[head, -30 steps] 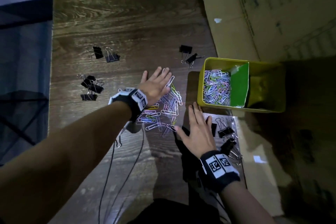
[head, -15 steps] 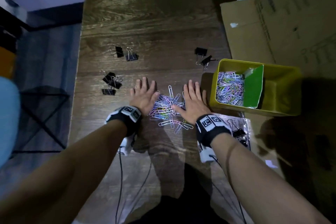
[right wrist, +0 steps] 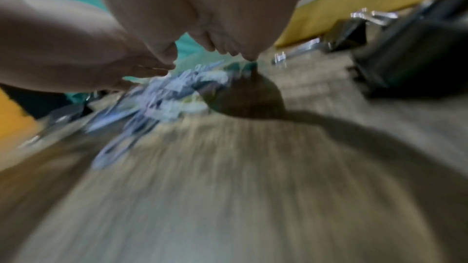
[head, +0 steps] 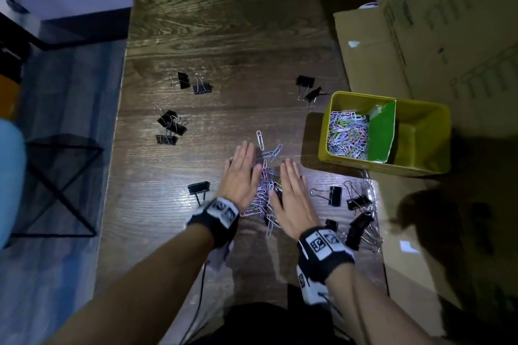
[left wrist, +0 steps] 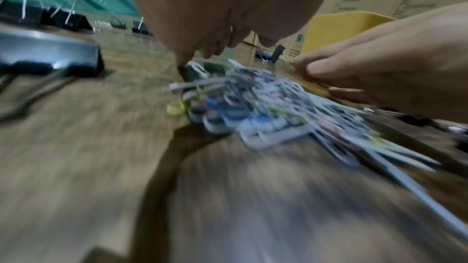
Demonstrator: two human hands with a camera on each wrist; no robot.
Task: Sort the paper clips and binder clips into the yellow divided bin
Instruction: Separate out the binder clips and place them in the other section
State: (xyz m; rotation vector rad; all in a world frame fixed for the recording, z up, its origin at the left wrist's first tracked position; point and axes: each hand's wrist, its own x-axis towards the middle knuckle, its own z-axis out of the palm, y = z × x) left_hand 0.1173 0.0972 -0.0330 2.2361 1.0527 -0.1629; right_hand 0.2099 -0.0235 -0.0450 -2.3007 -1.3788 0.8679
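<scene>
A heap of pastel paper clips [head: 265, 187] lies on the wooden table, squeezed between my two hands. My left hand [head: 242, 169] stands flat with straight fingers on the heap's left side, and my right hand [head: 291, 190] does the same on its right. Both wrist views are blurred; the heap [left wrist: 253, 107] [right wrist: 164, 91] lies in front of the fingers. The yellow divided bin [head: 420, 168] sits to the right; its left compartment holds many paper clips [head: 347, 134], behind a green divider [head: 382, 134]. Black binder clips lie scattered: one [head: 198, 187] left of my left wrist, others [head: 335, 194] right of my right hand.
More binder clips lie at the far left [head: 169, 127], at the back [head: 196, 84] and near the bin's far corner [head: 307, 88]. Cardboard boxes [head: 420, 22] stand along the right. The table's left edge [head: 119, 120] drops to a blue floor. Cables hang below my wrists.
Both hands have slid toward each other, pushing the spread paper clips into a narrow heap between the palms. The view has shifted, and more binder clips show at the right.
</scene>
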